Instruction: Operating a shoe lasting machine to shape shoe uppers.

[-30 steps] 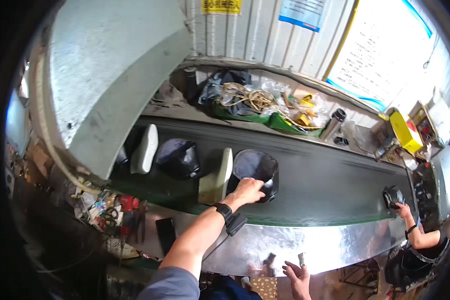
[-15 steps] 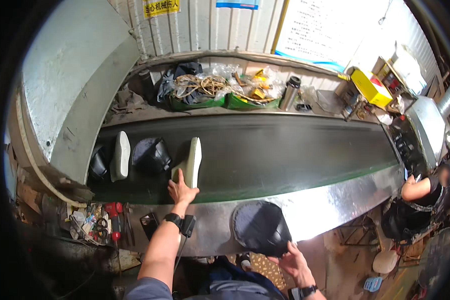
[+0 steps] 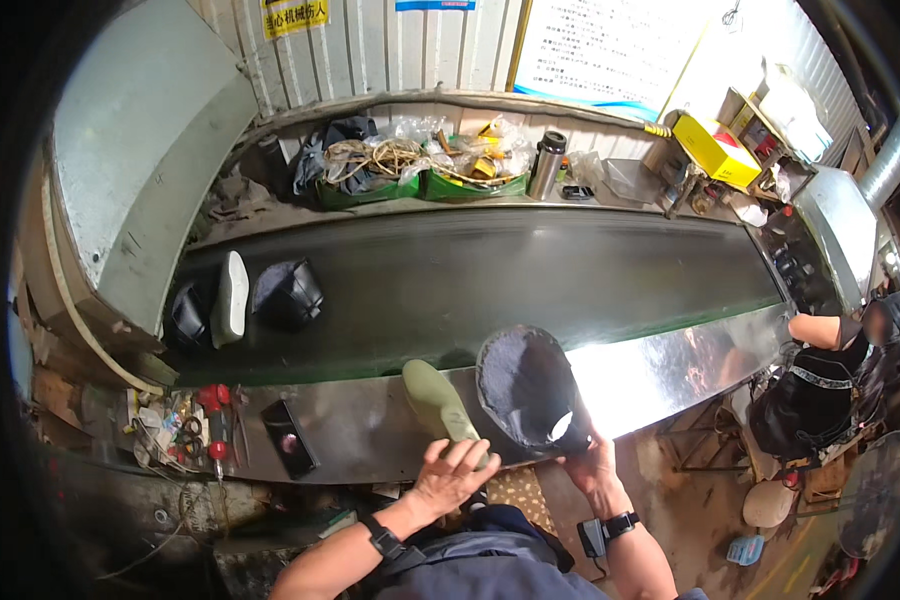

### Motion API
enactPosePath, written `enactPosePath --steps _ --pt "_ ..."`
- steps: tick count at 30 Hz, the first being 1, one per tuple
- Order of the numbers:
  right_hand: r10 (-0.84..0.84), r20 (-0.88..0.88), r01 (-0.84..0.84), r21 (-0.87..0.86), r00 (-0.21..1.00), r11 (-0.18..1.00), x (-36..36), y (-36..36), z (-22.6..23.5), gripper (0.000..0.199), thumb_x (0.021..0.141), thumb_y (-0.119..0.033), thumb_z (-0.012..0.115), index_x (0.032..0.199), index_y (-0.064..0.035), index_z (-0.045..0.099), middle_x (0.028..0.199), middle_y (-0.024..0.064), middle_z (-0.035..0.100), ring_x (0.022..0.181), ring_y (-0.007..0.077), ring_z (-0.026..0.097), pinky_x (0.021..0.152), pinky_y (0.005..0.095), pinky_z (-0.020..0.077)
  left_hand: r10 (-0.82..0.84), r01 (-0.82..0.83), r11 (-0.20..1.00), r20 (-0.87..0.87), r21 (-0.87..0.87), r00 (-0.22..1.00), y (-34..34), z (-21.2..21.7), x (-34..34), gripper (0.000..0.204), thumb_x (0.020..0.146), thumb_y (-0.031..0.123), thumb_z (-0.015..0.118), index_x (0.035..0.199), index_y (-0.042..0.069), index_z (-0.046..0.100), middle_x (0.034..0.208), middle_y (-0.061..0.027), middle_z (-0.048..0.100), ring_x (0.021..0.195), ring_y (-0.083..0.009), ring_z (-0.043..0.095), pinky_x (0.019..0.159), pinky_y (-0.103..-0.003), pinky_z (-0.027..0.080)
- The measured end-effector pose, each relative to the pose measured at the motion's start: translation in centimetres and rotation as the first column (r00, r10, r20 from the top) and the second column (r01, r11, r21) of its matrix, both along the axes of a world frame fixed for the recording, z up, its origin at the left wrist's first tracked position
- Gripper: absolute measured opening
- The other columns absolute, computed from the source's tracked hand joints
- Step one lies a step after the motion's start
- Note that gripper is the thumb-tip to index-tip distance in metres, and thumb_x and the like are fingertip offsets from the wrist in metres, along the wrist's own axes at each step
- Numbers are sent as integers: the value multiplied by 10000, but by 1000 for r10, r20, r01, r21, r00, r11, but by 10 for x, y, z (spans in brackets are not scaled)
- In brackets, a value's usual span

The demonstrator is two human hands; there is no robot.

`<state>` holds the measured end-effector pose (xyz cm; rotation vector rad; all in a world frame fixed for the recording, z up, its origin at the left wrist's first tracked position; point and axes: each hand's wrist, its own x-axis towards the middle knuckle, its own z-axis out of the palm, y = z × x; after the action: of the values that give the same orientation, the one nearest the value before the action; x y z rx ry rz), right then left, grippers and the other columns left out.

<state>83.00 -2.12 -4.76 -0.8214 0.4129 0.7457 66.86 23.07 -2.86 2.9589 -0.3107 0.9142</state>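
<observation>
My left hand (image 3: 452, 480) is closed on one end of a pale green shoe last (image 3: 430, 393), whose rounded toe points away to the upper left over the metal ledge. Just right of it, my right hand (image 3: 592, 465) grips the edge of a black boot upper (image 3: 515, 370). Its wide opening faces up and shows a dark fuzzy lining, with a small white patch inside near the lower rim. Last and upper are side by side, the last outside the upper. Further left on the dark belt (image 3: 450, 280) lie another black boot upper (image 3: 288, 294), a whitish last (image 3: 231, 300) and a black piece (image 3: 188, 316).
The metal ledge (image 3: 360, 440) runs along the belt's near side, with a phone (image 3: 290, 438) and a red-handled tool (image 3: 213, 400) at left. Behind the belt stand green bins (image 3: 370, 192), a thermos (image 3: 547, 165) and a yellow box (image 3: 715, 150). A person (image 3: 820, 390) sits at the right.
My left hand has taken the green last off the belt and brought it to the ledge beside the boot upper. The upper has tipped, its opening now showing more; my view has shifted slightly.
</observation>
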Motion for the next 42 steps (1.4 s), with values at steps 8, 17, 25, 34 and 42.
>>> enactPosePath --steps 8,17,25,34,42 --pt "243 662 113 -447 709 887 -17 -3 54 327 951 -250 698 1190 -30 658 1066 52 712 939 141 664 818 304 516 -235 -450 -49 -428 -891 873 17 33 28 329 927 395 702 767 109 722 871 -65 704 816 -188 658 782 -377 510" --pt "673 582 254 -640 -458 726 -99 41 11 586 694 -125 869 1230 -37 648 1117 162 646 1080 371 625 1116 492 450 -7 -623 -177 -632 -762 775 125 -26 76 295 906 285 728 911 -9 750 823 -65 719 804 -130 602 717 -337 471" --pt "578 769 -71 -583 271 809 -92 78 2 1281 657 -98 918 1595 13 53 1630 277 172 1516 380 223 1214 408 259 461 -700 203 -564 -684 685 103 -52 92 345 929 379 659 936 44 745 906 -205 716 891 -420 671 778 -476 508" --pt "807 585 -288 -761 83 581 -81 27 17 1106 735 -57 809 1583 43 105 1630 278 178 1533 421 149 1254 443 155 326 -880 121 -818 -460 473 54 -38 74 844 742 576 795 1280 -35 569 1221 -220 643 1199 -342 602 985 -442 486" --pt "668 706 -221 -708 -235 670 -60 5 -55 1031 758 -130 801 1561 56 180 1616 286 209 1509 453 202 1244 553 120 326 -860 141 -797 -491 509 44 -46 82 811 703 577 794 1194 -35 587 1135 -275 663 1101 -435 632 946 -493 516"
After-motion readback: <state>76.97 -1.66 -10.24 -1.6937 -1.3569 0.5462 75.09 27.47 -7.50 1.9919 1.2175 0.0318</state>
